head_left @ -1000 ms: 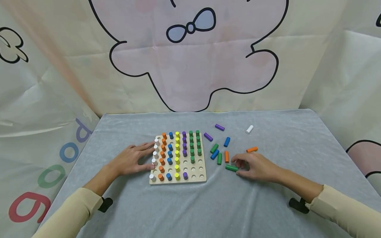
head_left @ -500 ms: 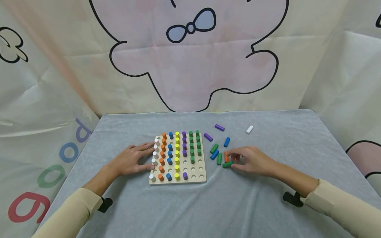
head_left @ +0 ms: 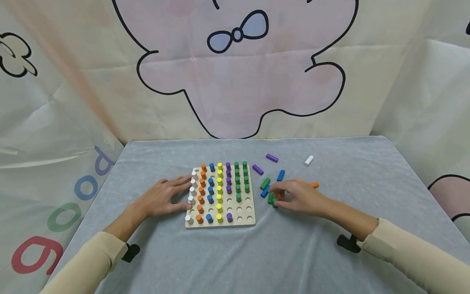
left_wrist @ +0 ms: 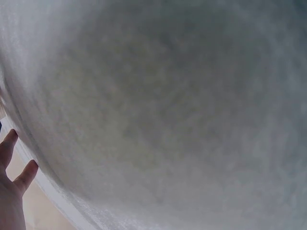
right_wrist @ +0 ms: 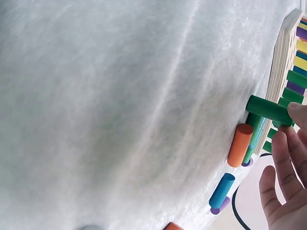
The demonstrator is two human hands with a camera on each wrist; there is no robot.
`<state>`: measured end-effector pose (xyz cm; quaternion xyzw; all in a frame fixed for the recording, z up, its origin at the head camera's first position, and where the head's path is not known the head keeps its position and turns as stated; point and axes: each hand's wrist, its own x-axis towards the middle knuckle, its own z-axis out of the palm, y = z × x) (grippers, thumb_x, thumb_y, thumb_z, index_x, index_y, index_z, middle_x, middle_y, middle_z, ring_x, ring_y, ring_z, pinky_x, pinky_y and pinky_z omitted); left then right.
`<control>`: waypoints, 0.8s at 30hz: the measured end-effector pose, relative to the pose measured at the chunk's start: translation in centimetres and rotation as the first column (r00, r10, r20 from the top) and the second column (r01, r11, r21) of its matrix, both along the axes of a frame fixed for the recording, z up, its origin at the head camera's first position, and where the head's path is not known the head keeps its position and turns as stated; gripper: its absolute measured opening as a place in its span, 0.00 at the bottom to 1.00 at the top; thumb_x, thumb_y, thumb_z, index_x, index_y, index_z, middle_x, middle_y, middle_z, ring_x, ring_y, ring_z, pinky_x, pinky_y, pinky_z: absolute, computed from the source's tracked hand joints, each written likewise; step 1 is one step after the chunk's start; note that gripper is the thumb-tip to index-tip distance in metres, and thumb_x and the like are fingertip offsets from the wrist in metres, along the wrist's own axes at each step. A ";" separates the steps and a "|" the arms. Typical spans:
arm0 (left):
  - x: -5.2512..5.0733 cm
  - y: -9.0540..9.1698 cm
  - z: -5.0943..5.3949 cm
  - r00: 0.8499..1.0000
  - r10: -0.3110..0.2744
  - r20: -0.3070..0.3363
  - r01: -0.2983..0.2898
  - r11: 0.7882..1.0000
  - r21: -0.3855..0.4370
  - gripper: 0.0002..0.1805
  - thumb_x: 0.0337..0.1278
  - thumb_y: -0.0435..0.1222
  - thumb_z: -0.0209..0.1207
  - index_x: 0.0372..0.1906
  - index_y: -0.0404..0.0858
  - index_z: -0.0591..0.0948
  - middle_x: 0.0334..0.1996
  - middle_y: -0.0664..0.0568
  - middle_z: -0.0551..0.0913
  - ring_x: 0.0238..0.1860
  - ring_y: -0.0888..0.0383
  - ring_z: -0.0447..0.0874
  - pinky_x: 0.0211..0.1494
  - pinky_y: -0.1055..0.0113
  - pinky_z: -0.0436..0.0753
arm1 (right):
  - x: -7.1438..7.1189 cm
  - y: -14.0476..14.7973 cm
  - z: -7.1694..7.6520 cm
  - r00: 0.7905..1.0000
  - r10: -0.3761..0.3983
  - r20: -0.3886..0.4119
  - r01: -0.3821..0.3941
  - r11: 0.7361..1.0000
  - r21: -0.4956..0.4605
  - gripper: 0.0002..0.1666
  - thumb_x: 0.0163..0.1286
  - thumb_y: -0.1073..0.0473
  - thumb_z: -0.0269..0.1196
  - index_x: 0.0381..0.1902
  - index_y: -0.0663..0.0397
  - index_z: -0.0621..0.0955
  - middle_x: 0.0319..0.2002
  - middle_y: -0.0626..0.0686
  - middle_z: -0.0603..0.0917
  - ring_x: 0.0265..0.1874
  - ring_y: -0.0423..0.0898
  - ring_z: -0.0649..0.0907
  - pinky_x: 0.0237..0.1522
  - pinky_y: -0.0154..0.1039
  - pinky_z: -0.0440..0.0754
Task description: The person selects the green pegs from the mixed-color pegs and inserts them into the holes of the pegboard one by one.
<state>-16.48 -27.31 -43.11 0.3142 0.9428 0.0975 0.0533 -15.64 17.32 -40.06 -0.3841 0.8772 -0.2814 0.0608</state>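
Note:
In the head view, a wooden pegboard [head_left: 244,214] carries upright pegs in columns of white, orange, blue, yellow, purple and green. My left hand [head_left: 163,197] rests at the board's left edge, fingers and thumb extended beside the white pegs. To the right of the board, my right hand [head_left: 302,198] pinches a green peg [right_wrist: 268,110] by one end between thumb and fingertips. Close under that peg in the right wrist view lie an orange peg [right_wrist: 240,145] and another green peg. The left wrist view shows mostly cloth, plus part of my left hand [left_wrist: 12,184].
Loose pegs lie right of the board: purple pegs [head_left: 272,158], a blue peg [head_left: 280,175], a green peg [head_left: 265,183] and a white peg [head_left: 309,160]. An orange peg [head_left: 314,185] shows just behind my right hand. Grey cloth [head_left: 286,257] covers the table.
My right hand has moved left toward the board with the green peg, which now partly covers the loose pegs there. The left hand stays at the board's edge.

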 end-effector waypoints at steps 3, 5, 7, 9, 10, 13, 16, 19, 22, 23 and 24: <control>0.0 0.0 -0.1 1.000 -0.002 -0.006 0.002 1.000 -0.003 0.45 0.58 0.67 0.56 0.74 0.43 0.68 0.76 0.49 0.61 0.73 0.45 0.64 0.62 0.37 0.69 | -0.1 -0.2 0.0 1.000 0.004 0.017 -0.004 1.000 -0.018 0.18 0.62 0.63 0.72 0.50 0.55 0.84 0.35 0.41 0.85 0.33 0.41 0.81 0.36 0.37 0.81; -0.1 0.0 -0.1 1.000 -0.004 -0.010 0.004 1.000 -0.006 0.45 0.58 0.67 0.56 0.74 0.43 0.68 0.76 0.49 0.61 0.73 0.45 0.64 0.62 0.37 0.69 | -0.1 -0.3 0.0 1.000 0.006 0.024 -0.005 1.000 -0.023 0.18 0.62 0.63 0.72 0.50 0.55 0.84 0.35 0.41 0.84 0.32 0.41 0.81 0.35 0.37 0.81; -0.1 0.1 0.0 1.000 -0.005 -0.011 0.005 1.000 -0.007 0.45 0.58 0.67 0.56 0.74 0.43 0.68 0.76 0.50 0.61 0.73 0.45 0.63 0.62 0.38 0.69 | -0.1 -0.5 0.2 1.000 0.004 0.021 -0.003 1.000 -0.026 0.17 0.62 0.63 0.72 0.49 0.55 0.84 0.34 0.40 0.84 0.32 0.40 0.81 0.34 0.37 0.81; -0.1 0.1 0.0 1.000 -0.006 -0.013 0.006 1.000 -0.006 0.45 0.58 0.67 0.56 0.74 0.44 0.68 0.76 0.50 0.61 0.73 0.46 0.63 0.62 0.38 0.69 | -0.2 -0.8 0.4 1.000 0.003 0.006 -0.003 0.999 -0.036 0.17 0.61 0.63 0.73 0.49 0.56 0.84 0.34 0.40 0.85 0.31 0.40 0.81 0.34 0.37 0.81; -0.1 0.1 0.1 1.000 -0.006 -0.012 0.006 1.000 -0.005 0.46 0.58 0.67 0.56 0.74 0.44 0.68 0.76 0.50 0.61 0.73 0.46 0.63 0.62 0.38 0.69 | -0.2 -1.0 0.5 1.000 0.005 -0.003 -0.005 0.999 -0.042 0.17 0.61 0.63 0.73 0.48 0.56 0.84 0.34 0.40 0.85 0.31 0.40 0.81 0.34 0.37 0.80; -0.1 0.1 0.1 1.000 -0.004 -0.009 0.004 1.000 -0.004 0.46 0.58 0.67 0.56 0.74 0.44 0.68 0.76 0.50 0.61 0.73 0.46 0.63 0.62 0.38 0.69 | -0.3 -1.6 0.9 1.000 0.013 -0.026 -0.014 0.998 -0.060 0.17 0.61 0.63 0.72 0.48 0.56 0.84 0.35 0.41 0.86 0.32 0.40 0.82 0.34 0.37 0.80; -0.1 0.1 0.2 1.000 -0.002 -0.006 0.002 1.000 -0.004 0.46 0.57 0.67 0.57 0.74 0.44 0.68 0.76 0.50 0.61 0.73 0.46 0.64 0.62 0.38 0.69 | -0.5 -2.3 1.4 0.999 0.020 -0.031 -0.022 0.997 -0.067 0.17 0.62 0.62 0.72 0.49 0.55 0.84 0.36 0.42 0.85 0.33 0.39 0.81 0.34 0.35 0.80; -0.1 0.1 0.1 1.000 -0.002 -0.003 0.002 1.000 -0.004 0.46 0.57 0.67 0.57 0.74 0.44 0.68 0.76 0.49 0.61 0.73 0.46 0.64 0.62 0.38 0.69 | -0.6 -3.1 1.6 0.999 0.015 -0.031 -0.017 0.997 -0.070 0.18 0.63 0.62 0.72 0.51 0.55 0.83 0.36 0.42 0.85 0.33 0.38 0.81 0.34 0.36 0.81; -0.1 0.1 0.1 1.000 -0.001 0.000 0.001 1.000 -0.006 0.46 0.57 0.67 0.56 0.74 0.43 0.68 0.76 0.49 0.61 0.73 0.45 0.64 0.62 0.38 0.69 | -0.6 -3.9 1.6 0.999 -0.002 -0.035 0.000 0.998 -0.070 0.18 0.63 0.62 0.71 0.51 0.55 0.84 0.37 0.43 0.86 0.33 0.38 0.80 0.35 0.39 0.82; -0.1 0.1 0.2 1.000 0.000 0.001 0.000 1.000 -0.005 0.46 0.57 0.67 0.56 0.74 0.43 0.68 0.76 0.49 0.61 0.73 0.45 0.64 0.62 0.38 0.69 | -0.6 -4.2 1.5 0.999 -0.010 -0.035 0.007 0.998 -0.069 0.18 0.63 0.62 0.71 0.52 0.55 0.83 0.38 0.44 0.86 0.34 0.38 0.80 0.36 0.40 0.83; -0.1 0.1 0.2 1.000 0.000 0.001 0.000 1.000 -0.006 0.46 0.57 0.67 0.56 0.74 0.43 0.68 0.76 0.49 0.61 0.73 0.45 0.64 0.62 0.38 0.69 | -0.6 -4.4 1.5 0.999 -0.016 -0.036 0.013 0.997 -0.070 0.19 0.63 0.62 0.71 0.52 0.55 0.83 0.39 0.45 0.86 0.34 0.38 0.80 0.36 0.42 0.83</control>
